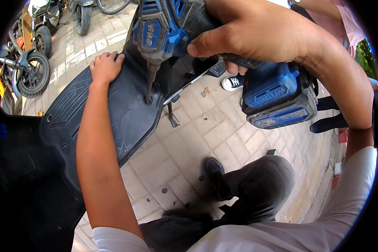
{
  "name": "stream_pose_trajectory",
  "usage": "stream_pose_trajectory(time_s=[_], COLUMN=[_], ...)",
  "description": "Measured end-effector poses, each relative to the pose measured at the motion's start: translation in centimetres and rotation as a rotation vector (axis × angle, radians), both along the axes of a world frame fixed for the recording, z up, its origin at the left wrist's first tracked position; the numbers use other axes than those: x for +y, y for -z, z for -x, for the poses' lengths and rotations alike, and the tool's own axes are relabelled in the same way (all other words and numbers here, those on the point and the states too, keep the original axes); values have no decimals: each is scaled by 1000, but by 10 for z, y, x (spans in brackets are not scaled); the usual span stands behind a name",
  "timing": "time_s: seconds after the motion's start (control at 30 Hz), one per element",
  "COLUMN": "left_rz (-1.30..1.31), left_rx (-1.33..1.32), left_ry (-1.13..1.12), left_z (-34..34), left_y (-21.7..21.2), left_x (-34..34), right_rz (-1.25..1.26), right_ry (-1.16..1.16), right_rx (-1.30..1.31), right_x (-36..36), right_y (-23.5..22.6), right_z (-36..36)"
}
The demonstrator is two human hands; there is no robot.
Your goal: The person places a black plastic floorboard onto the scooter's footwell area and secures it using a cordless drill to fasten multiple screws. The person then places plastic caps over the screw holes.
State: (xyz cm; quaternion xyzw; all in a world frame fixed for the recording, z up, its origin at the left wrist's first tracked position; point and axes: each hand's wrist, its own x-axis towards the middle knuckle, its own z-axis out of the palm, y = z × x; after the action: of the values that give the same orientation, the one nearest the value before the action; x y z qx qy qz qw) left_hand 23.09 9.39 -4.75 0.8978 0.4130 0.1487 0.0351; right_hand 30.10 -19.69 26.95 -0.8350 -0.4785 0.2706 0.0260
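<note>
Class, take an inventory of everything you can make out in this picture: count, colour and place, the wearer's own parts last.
Power drill: one, blue and black, top centre, bit pointing down
Battery pack: one, blue and black, on the drill
Footboard panel: one, black, left of centre, under the bit
Kickstand: one, dark, beside the panel
Parked two-wheelers: at least three, mixed colours, upper left
Paving: one expanse, pale, underneath
Sneaker: one, black and white, beyond the battery
Pink garment: one, upper right
Left hand: one, bare, on the panel's far edge
Right hand: one, bare, gripping the drill
Shoe: one, black, lower centre
</note>
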Motion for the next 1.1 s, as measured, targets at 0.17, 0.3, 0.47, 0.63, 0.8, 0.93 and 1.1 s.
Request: stream_pose_trajectory(time_s=[0.17,0.3,0.47,0.63,0.8,0.93,1.1], left_rz=[-38,-140,-140,-111,-141,-146,-157], left_rx=[-35,-146,-173,-87,-135,-125,-106], left_ry=[-15,68,173,156,152,139,139], left_z=[1,2,2,1,0,-1,0], left_y=[3,6,10,7,7,8,7], left_x=[-15,-18,-11,-9,-13,-14,-13], right_rz=[123,93,201,103,-137,-195,-73], right_ry=[-140,-200,-80,-234,-31,-49,-50], right_rx=[-286,-280,-266,-189,137,205,94], right_x=[16,21,29,6,-25,-22,-19], right_y=[-14,-19,-24,-8,29,26,15], right_z=[22,26,28,0,-18,-4,1])
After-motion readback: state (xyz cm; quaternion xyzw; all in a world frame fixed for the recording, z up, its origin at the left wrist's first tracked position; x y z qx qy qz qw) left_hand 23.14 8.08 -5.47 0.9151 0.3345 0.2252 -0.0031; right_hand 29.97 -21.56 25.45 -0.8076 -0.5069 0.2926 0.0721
